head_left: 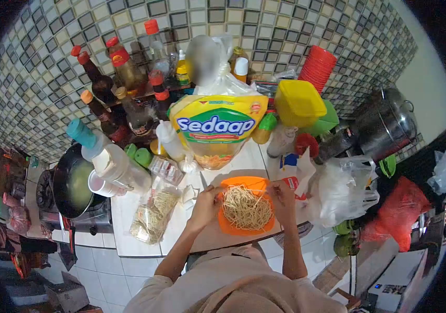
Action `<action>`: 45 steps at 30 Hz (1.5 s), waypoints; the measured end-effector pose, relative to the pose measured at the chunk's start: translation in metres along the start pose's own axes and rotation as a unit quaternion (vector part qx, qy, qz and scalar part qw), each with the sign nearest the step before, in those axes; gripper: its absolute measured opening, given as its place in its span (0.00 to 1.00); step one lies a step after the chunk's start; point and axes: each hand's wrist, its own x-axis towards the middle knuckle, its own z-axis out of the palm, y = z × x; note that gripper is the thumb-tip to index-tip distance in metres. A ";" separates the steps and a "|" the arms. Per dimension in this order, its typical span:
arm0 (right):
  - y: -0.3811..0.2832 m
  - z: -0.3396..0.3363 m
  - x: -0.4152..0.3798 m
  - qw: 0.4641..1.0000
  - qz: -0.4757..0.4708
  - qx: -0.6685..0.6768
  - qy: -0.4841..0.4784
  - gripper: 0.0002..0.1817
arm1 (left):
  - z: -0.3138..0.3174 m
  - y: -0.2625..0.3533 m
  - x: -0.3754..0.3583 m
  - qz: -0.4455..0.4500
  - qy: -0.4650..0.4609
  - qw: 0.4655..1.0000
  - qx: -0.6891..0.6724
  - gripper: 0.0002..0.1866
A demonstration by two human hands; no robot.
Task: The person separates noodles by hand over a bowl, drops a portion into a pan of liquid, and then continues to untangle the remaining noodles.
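Observation:
An orange plate (pixel 230 229) with a heap of dry, pale noodles (pixel 247 208) is in front of me at the counter's near edge. My left hand (pixel 205 206) is closed at the plate's left rim, fingers bent inward. At the opposite rim, my right hand (pixel 284 202) is closed too, its fingertips partly hidden. Left of the plate lies a clear bag of noodles (pixel 153 217). Behind it stands a yellow and green Sedaap pouch (pixel 216 128). A white plastic bag (pixel 340 189) sits beyond my right hand.
On the left, a dark wok (pixel 71 180) with liquid rests on the stove (pixel 103 216). Sauce bottles (pixel 98 78), a clear jug (pixel 118 167) and a pink cup (pixel 103 184) crowd that side. A yellow container (pixel 300 103), red stacked cups (pixel 318 69) and a metal pot (pixel 387 122) stand back right.

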 end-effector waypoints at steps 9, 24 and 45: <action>-0.033 0.031 -0.006 0.996 -0.058 0.055 0.045 0.05 | -0.026 -0.015 -0.014 0.015 0.009 0.998 0.064 0.12; -0.063 0.056 -0.002 0.983 -0.106 0.145 0.040 0.08 | -0.033 0.030 -0.011 0.168 0.083 0.982 -0.040 0.17; -0.079 0.043 -0.012 0.989 0.045 0.138 -0.015 0.09 | -0.042 0.071 0.011 0.117 -0.103 0.933 -0.326 0.09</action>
